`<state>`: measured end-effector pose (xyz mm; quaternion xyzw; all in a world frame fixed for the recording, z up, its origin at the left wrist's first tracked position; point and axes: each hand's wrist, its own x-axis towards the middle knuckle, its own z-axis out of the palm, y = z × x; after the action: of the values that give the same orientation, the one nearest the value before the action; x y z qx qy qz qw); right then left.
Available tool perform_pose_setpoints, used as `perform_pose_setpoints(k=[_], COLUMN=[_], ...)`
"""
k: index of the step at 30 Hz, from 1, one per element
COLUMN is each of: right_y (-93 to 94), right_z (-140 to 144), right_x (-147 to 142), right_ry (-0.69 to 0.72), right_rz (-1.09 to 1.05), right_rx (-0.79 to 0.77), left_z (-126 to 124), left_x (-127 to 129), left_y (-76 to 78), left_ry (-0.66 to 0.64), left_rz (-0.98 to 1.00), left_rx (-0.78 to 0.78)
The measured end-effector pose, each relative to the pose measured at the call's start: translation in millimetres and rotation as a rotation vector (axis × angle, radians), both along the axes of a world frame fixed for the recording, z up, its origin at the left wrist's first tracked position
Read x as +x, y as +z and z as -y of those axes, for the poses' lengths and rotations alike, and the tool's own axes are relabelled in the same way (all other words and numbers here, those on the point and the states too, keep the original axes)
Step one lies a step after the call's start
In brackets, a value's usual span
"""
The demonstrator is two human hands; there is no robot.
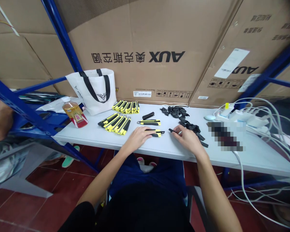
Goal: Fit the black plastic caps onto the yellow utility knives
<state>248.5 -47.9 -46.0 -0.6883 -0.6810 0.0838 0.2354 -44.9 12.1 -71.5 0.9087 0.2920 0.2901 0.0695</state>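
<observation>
We see the left hand (138,136) resting on a yellow-and-black utility knife (156,132) on the white table (111,137), while the right hand (187,138) pinches a small black part (172,130) (more black parts (177,112) lie just beyond). Two knife stacks (116,122) sit farther left.

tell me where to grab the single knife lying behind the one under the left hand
Grip the yellow-and-black utility knife across the middle of its handle, from above. It lies flat and crosswise on the table, its metal tip pointing left, with open space front and back for fingers.
</observation>
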Motion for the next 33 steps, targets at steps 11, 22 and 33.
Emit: perform_pose_setpoints(k=[11,22,33], right_y=[-12.8,-4.3,-4.3], right_z=[-11,-3,-2], right_x=[-44,-46,-43], right_ry=[0.251,0.278,0.328], right_rz=[-0.562,-0.928,-0.987], right_rx=[0.051,0.189,0.157], left_z=[-2,-2,-2], left_x=[-24,-23,-23], left_y=[9.2,8.2,4.8], left_ry=[0.059,-0.012,-0.030], left_rz=[0.223,0.176,0.155], left_rx=[0.218,0.218,0.205])
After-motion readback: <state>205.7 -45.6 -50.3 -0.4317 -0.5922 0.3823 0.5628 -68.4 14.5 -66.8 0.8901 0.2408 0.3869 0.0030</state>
